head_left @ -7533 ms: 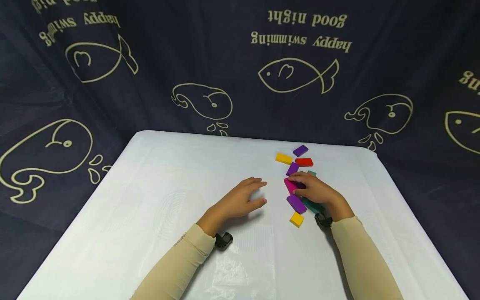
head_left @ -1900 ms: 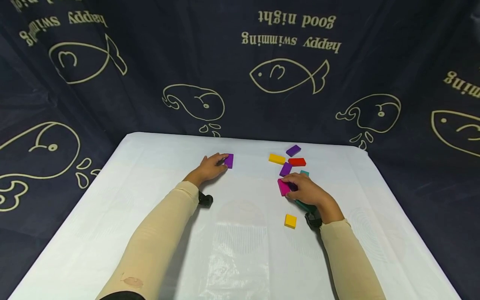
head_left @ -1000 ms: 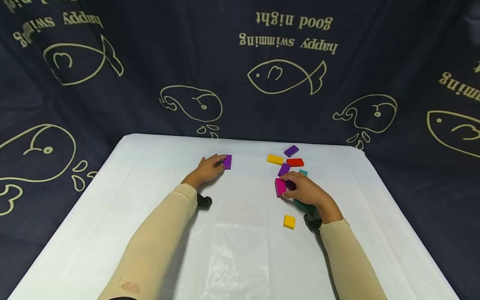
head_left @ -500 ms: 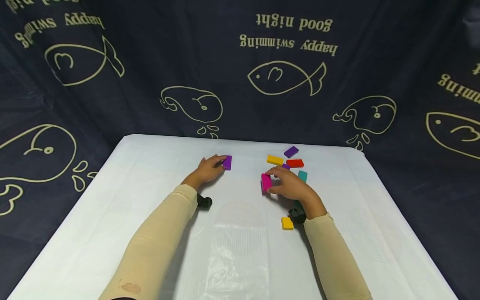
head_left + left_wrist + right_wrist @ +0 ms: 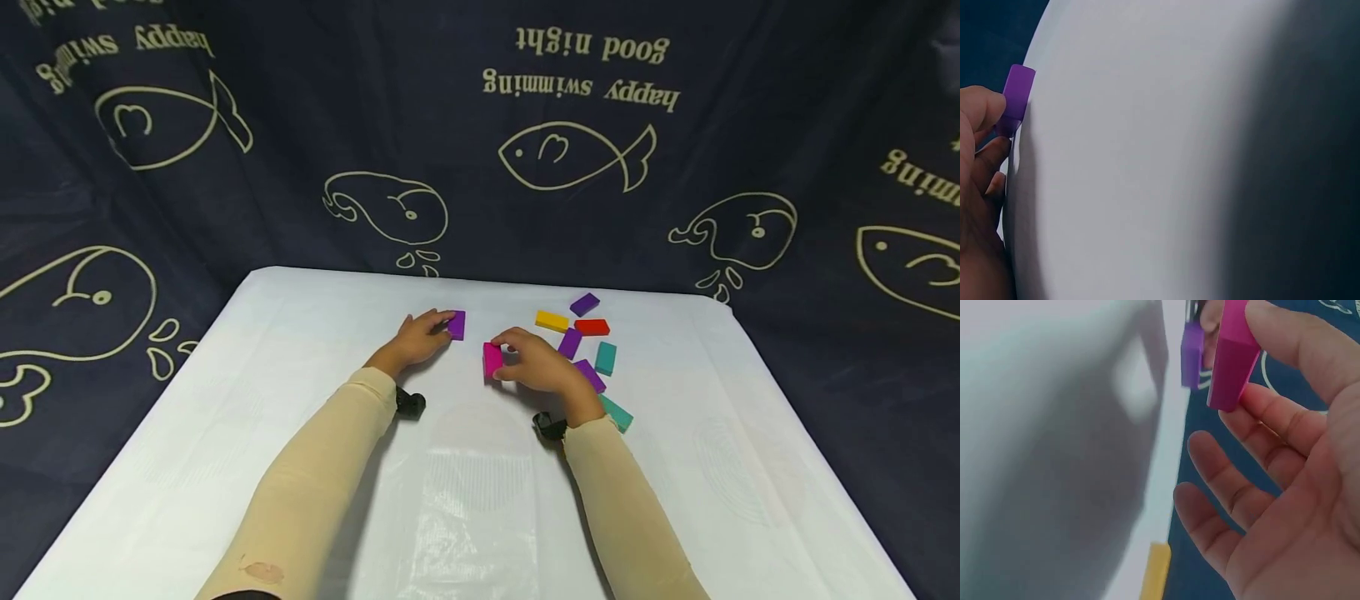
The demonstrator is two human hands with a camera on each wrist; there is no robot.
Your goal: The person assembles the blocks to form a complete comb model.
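My left hand [image 5: 415, 340] pinches a purple block [image 5: 457, 326] standing on the white table, left of the other blocks. In the left wrist view that purple block [image 5: 1019, 92] shows between thumb and finger. A magenta block [image 5: 492, 361] is pinched between the thumb and fingers of my right hand [image 5: 536, 362], a short way to the right and front of the purple one. The right wrist view has this magenta block [image 5: 1234, 353] close up, the lower fingers spread free of it. A blurred purple block [image 5: 1192, 356] appears behind it.
Right of my right hand lie loose blocks: yellow [image 5: 552, 321], red [image 5: 592, 327], several purple, including one at the back [image 5: 585, 304], and two teal, the nearer one [image 5: 616, 413] by my right sleeve. A dark printed cloth [image 5: 465, 100] hangs behind the table [image 5: 337, 533].
My left hand took a purple block from the group to the back left and now stays there. My right hand has carried the magenta block left. The small yellow block is now hidden by the right arm.
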